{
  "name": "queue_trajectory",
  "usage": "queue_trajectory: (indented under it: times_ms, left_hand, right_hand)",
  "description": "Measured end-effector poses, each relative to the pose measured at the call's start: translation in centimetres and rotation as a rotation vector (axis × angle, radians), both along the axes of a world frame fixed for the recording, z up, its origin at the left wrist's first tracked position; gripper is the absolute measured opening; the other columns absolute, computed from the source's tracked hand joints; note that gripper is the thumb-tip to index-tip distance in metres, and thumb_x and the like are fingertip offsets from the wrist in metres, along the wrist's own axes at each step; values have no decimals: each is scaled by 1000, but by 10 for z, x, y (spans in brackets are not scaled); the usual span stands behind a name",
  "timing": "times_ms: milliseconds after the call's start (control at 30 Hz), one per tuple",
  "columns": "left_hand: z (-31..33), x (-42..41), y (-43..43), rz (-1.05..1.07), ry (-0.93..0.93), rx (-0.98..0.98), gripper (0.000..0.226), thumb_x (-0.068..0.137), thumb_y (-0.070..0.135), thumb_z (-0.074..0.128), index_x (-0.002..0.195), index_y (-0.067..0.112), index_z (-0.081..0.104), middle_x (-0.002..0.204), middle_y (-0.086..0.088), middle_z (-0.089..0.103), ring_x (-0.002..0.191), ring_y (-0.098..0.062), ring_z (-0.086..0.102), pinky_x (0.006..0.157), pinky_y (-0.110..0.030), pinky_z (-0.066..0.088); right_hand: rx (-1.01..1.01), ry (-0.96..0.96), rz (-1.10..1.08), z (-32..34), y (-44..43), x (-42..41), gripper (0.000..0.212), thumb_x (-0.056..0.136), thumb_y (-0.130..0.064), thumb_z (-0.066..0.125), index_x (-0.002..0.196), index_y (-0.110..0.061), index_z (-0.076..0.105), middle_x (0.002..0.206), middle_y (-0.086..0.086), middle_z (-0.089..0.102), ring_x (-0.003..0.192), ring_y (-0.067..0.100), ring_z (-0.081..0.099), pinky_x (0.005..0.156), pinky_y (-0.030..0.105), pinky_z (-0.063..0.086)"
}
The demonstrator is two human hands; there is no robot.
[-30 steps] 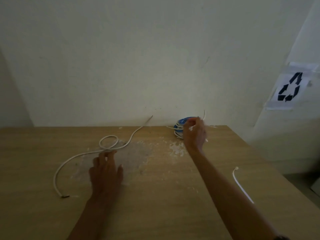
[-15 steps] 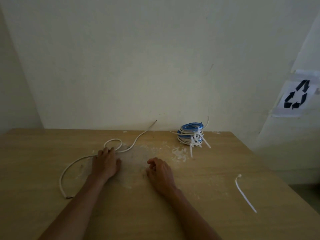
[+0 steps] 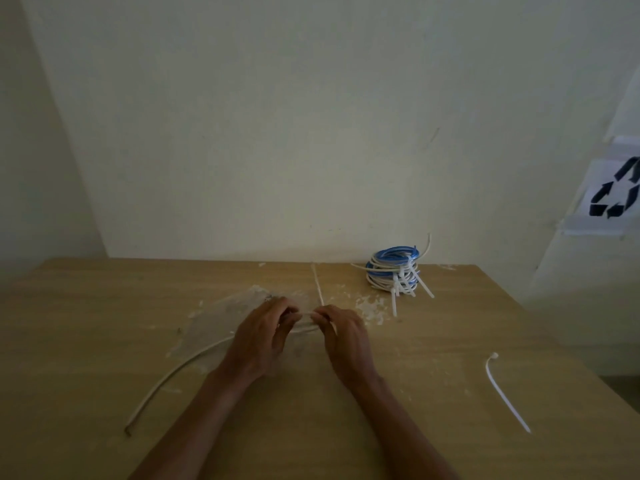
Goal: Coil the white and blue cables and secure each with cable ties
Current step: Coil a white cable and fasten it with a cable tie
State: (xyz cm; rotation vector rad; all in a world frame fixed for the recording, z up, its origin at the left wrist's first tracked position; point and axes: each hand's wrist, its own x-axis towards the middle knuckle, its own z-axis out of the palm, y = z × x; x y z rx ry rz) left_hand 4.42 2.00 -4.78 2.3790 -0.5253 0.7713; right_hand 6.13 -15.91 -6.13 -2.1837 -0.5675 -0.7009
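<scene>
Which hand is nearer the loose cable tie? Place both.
Right. The right hand holds the white cable left of the cable tie; the left hand holds it too, farther left.

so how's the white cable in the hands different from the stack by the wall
The cable trails loose across the table; the stack is wound tight. The cable is all white; the stack mixes blue and white. The cable shows no tie; ties bind the stack. Both lie on the table.
</scene>
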Motion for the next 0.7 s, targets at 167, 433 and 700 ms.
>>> queue_trajectory:
  times_ms: [167,433,700]
  left_hand:
    - [19,-1,-3,-21,46,-74,34,99,59,45,88,28,52,70,13,53,60,-4,52,52,-17,40]
    - [50,14,39,32,-117,-141,45,95,58,50,77,17,60,71,4,57,67,-16,57,61,-39,50]
    - [80,15,63,134,-235,-298,29,92,43,68,80,19,58,70,7,46,61,-6,41,57,-20,33]
  right_hand:
    - [207,-104,-15,12,0,-6,20,99,-30,55,98,-15,68,85,-8,64,73,6,58,65,16,44]
    - [274,-141,-233,29,-50,1,36,81,-54,69,70,-20,63,63,-10,58,56,10,52,54,23,38]
    - [436,-16,-229,32,-59,5,12,91,-28,71,89,-16,70,67,-14,61,63,-3,57,55,16,41]
